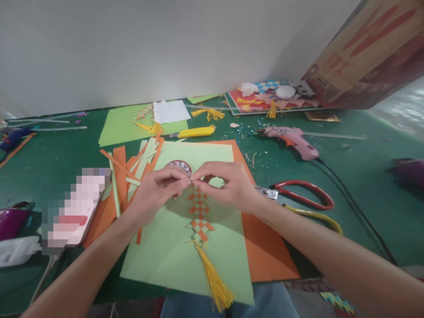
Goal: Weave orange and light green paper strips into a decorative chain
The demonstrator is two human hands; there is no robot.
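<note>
My left hand (157, 191) and my right hand (227, 182) meet fingertip to fingertip, both closed in a pinch at the upper end of a woven paper ornament (200, 207). The exact bit between the fingertips is too small to make out. Orange and pale green checks run down the ornament, and a yellow tassel (213, 278) trails from its lower end. Beneath it lies a pale green paper sheet (159, 260), on top of an orange sheet (265, 256). Just behind my left fingers is a small round patterned dish (179, 166), partly covered.
Paper strips (122, 176) and a phone (79, 207) lie at left. Behind are a yellow utility knife (197, 131) and a white paper piece (170, 111). To the right are scissors (304, 194) and a pink glue gun (294, 139) with its cord. A paper bag (367, 53) stands back right.
</note>
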